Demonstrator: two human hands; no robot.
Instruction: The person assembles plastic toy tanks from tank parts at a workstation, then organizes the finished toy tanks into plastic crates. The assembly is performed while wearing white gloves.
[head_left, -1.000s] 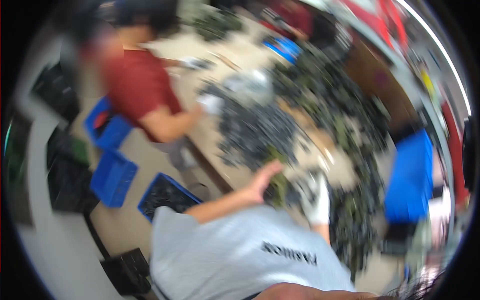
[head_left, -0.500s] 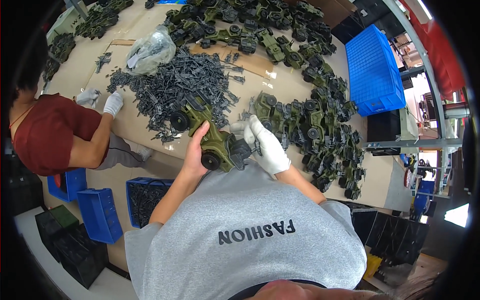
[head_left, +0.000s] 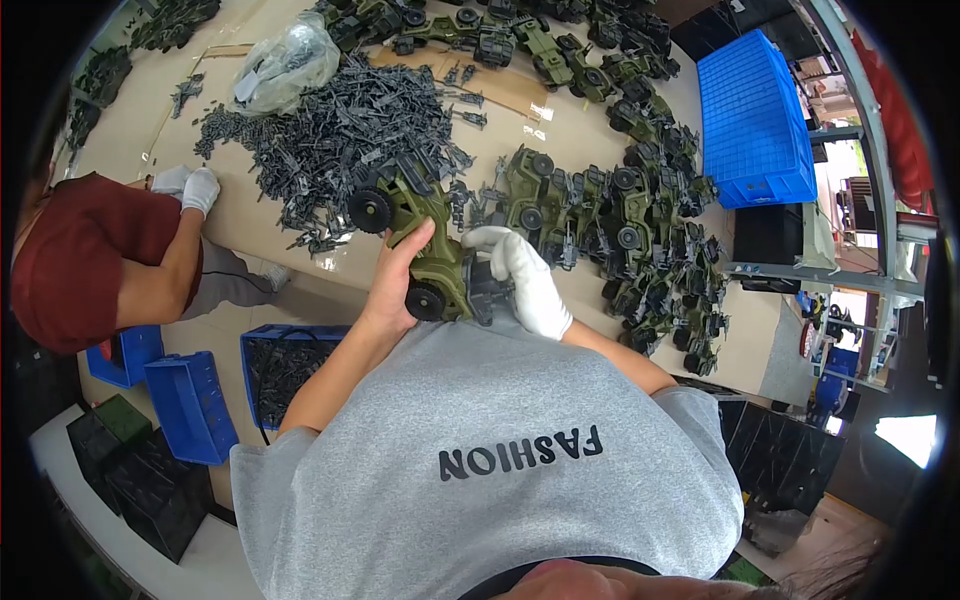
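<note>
My bare left hand (head_left: 395,275) grips an olive-green toy military truck (head_left: 437,262) with black wheels, its thumb lying across the body. The truck is tilted, one end toward my shirt and the other toward a heap of small dark grey plastic parts (head_left: 350,130). My right hand (head_left: 530,285), in a white glove, is at the truck's right side beside a dark grey piece (head_left: 488,298) at its near end. Its fingers are curled together, and whatever lies between them is hidden.
Rows of similar toy trucks (head_left: 630,235) stand on the table to the right and far side. A clear plastic bag (head_left: 285,65) lies by the heap. A blue crate (head_left: 755,120) stands at the right. A co-worker (head_left: 100,255) in white gloves is on the left, with blue bins (head_left: 190,405) below.
My right hand's fingers have curled in more closely against the truck. The truck has turned slightly in my left hand. The whole view has shifted a little, and the co-worker's hands have drawn closer together.
</note>
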